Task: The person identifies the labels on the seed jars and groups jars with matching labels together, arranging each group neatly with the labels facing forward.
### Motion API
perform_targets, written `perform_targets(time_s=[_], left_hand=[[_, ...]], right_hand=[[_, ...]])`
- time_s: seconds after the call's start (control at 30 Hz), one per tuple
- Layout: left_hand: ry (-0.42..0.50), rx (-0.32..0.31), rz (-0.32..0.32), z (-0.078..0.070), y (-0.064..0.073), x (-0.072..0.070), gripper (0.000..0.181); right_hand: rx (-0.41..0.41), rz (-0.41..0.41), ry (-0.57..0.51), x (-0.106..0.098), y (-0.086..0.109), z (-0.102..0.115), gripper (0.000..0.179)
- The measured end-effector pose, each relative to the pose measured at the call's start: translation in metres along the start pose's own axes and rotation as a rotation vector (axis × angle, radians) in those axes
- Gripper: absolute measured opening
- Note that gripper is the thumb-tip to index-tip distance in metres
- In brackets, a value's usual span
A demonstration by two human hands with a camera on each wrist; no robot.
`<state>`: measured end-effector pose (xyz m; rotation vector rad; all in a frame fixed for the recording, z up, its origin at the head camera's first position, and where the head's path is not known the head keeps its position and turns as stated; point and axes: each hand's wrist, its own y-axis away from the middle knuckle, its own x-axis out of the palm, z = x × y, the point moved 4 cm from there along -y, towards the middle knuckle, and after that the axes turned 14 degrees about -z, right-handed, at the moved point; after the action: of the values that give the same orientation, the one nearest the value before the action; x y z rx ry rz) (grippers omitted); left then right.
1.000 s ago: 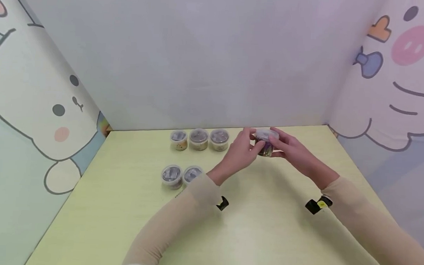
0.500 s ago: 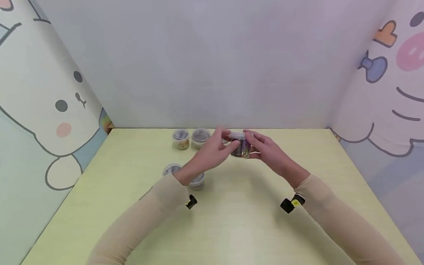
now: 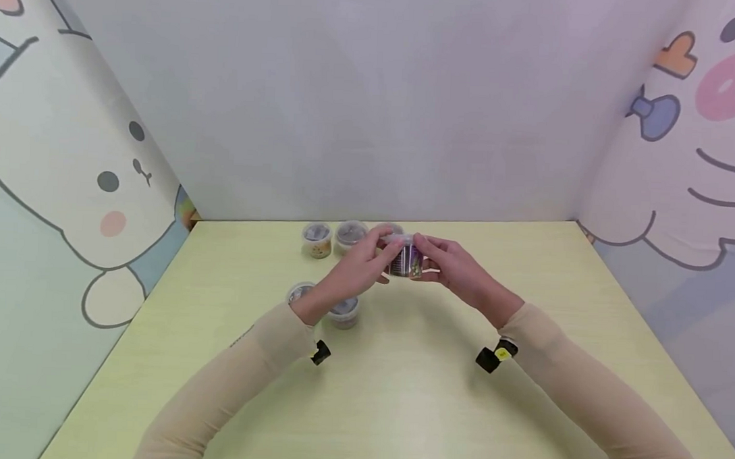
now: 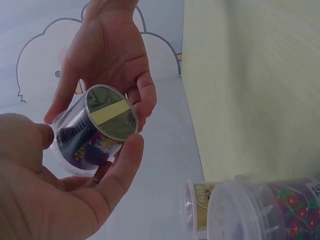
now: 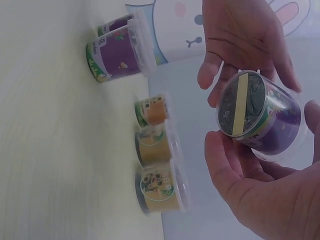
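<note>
A small lidded plastic tub (image 3: pixel 406 263) with a purple printed label is held up over the table between both hands. My left hand (image 3: pixel 355 261) grips its left side, thumb in front and fingers reaching behind. On the other side my right hand (image 3: pixel 458 272) holds it with thumb near the lid and fingers lower down. Both wrist views show the dark underside of the tub (image 4: pixel 82 142), crossed by a pale yellow strip. In the right wrist view, fingers curl about the tub (image 5: pixel 280 125) from below, while the left hand (image 5: pixel 245 37) is at its far side.
A back row of lidded tubs with tan and orange labels, such as this tub (image 3: pixel 317 241), stands near the wall. Purple-labelled tubs, one of them this tub (image 3: pixel 343 313), stand closer, partly hidden by the left arm. White cartoon-printed walls (image 3: pixel 372 108) border the yellow table (image 3: pixel 410 393).
Both hands have carried the tub leftward, from right of the back row to in front of its rightmost tub. The left forearm now overlaps the front tubs.
</note>
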<state>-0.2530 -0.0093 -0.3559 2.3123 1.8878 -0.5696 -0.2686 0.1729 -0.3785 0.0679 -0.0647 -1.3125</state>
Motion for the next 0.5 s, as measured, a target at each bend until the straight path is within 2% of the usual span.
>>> perform_targets(time_s=[0.27, 0.5], left_hand=[[0.037, -0.005, 0.0, 0.0035, 0.0004, 0.004, 0.053], [0.038, -0.015, 0.007, 0.0047, 0.0002, 0.0056, 0.054]], right_hand=[[-0.016, -0.023, 0.05, -0.0004, -0.0001, -0.0028, 0.066], [-0.031, -0.034, 0.064, -0.0021, -0.0004, -0.0039, 0.063]])
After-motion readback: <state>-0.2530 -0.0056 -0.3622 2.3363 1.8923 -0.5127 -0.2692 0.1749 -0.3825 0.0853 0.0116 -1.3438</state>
